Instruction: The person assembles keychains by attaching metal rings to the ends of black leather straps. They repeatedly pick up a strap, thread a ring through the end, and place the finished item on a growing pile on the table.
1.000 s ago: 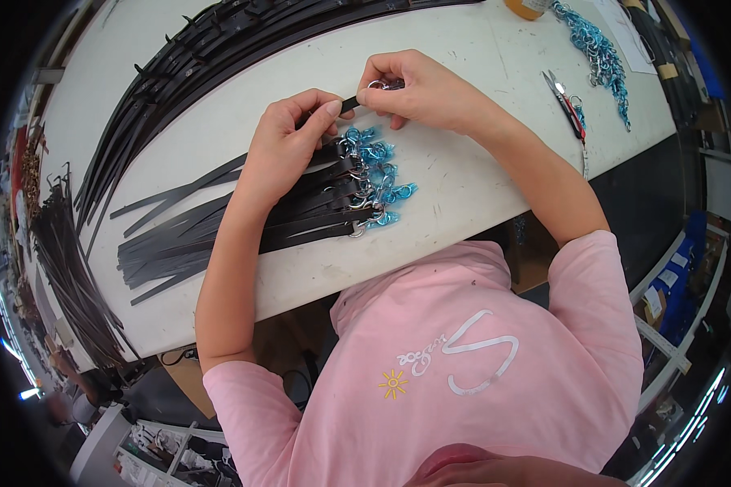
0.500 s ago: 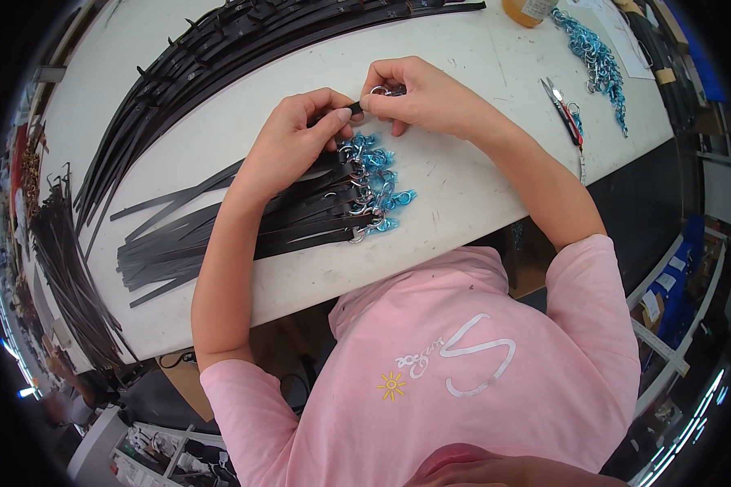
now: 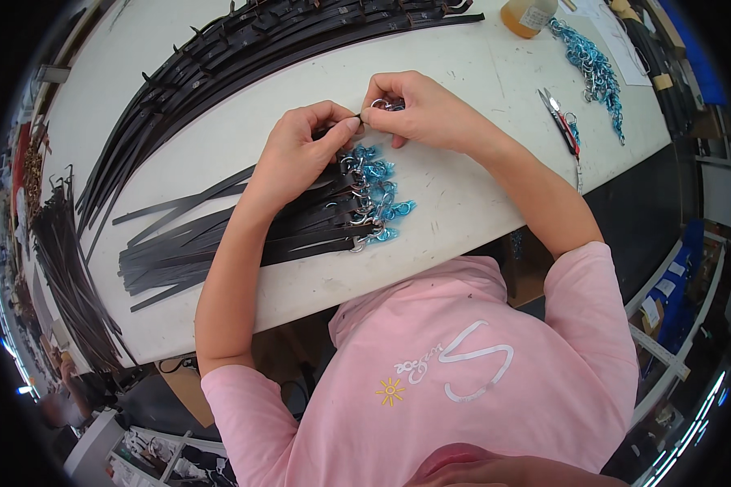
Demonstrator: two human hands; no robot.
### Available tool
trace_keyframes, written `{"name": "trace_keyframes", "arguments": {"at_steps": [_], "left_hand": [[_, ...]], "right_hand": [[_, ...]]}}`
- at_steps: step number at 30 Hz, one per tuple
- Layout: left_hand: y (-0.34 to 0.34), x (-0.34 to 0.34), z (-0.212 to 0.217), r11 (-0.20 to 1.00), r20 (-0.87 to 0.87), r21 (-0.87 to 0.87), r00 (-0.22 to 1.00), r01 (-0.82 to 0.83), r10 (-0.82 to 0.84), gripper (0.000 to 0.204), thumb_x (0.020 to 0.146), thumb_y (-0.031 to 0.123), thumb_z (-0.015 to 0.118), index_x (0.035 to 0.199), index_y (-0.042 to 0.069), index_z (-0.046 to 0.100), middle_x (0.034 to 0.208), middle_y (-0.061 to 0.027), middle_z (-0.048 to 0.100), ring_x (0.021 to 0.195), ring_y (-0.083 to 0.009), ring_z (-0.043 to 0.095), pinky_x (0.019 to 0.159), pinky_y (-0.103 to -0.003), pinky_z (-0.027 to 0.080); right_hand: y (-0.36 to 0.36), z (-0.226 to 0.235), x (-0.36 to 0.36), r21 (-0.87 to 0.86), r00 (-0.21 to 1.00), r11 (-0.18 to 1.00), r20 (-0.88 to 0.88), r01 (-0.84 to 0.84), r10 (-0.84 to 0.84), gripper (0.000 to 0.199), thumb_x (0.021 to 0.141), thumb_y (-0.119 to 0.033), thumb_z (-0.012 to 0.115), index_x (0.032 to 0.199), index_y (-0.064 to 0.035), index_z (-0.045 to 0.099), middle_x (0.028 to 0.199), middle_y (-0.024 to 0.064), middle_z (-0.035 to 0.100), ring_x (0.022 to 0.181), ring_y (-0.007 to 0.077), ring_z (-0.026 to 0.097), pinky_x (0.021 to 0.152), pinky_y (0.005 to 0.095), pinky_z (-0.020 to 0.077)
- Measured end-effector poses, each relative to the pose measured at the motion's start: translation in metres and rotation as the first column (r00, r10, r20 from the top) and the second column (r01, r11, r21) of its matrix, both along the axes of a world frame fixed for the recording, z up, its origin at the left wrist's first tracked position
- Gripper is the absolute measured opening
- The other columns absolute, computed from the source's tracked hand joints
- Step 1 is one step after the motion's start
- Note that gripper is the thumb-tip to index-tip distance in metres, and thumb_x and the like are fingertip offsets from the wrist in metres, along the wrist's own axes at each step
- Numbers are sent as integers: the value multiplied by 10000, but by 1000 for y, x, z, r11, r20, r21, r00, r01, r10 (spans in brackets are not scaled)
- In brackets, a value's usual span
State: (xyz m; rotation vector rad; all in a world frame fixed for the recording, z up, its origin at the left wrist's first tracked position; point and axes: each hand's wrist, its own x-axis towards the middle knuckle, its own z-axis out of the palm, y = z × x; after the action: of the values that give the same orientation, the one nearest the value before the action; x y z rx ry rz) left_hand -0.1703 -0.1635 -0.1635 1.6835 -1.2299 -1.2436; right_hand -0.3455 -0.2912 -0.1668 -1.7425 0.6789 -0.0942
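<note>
Black strap end point(image 3: 333, 130) pinched in the left hand point(image 3: 300, 150); right hand point(image 3: 418, 105) fingers clamp a metal ring point(image 3: 384, 104), above finished straps point(image 3: 244, 235) on the white tabletop point(image 3: 463, 203).

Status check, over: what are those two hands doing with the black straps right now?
Left hand pinching a black strap end. Right hand gripping a metal clasp against it. Finished strap pile under the left wrist; nothing blocking.
</note>
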Motion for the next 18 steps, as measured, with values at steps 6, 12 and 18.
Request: {"name": "trace_keyframes", "arguments": {"at_steps": [6,12,18], "left_hand": [[-1,0,-1,1000,-90,-4,996,-13,13,219,1001,225,651,1024,20,725,872,3,685,785,-46,571,672,-203,443],[-1,2,2,999,-142,2,989,-40,40,211,973,227,686,991,25,742,810,-7,691,745,-59,583,665,-213,451],[1,3,0,998,-97,-11,993,-68,67,213,968,229,688,1010,29,747,802,-17,696,736,-66,599,666,-215,460]], "right_hand": [[-1,1,-1,11,1000,1000,1,-22,22,184,917,-207,649,946,-26,635,859,19,632,768,75,594,629,237,544],[-4,6,-5,21,998,998,29,-60,59,202,955,-209,665,1009,-15,670,880,22,640,795,77,598,646,233,545],[-11,2,-10,18,997,999,68,-39,37,251,943,-180,706,1115,2,731,937,56,697,812,90,641,687,230,564]]}}
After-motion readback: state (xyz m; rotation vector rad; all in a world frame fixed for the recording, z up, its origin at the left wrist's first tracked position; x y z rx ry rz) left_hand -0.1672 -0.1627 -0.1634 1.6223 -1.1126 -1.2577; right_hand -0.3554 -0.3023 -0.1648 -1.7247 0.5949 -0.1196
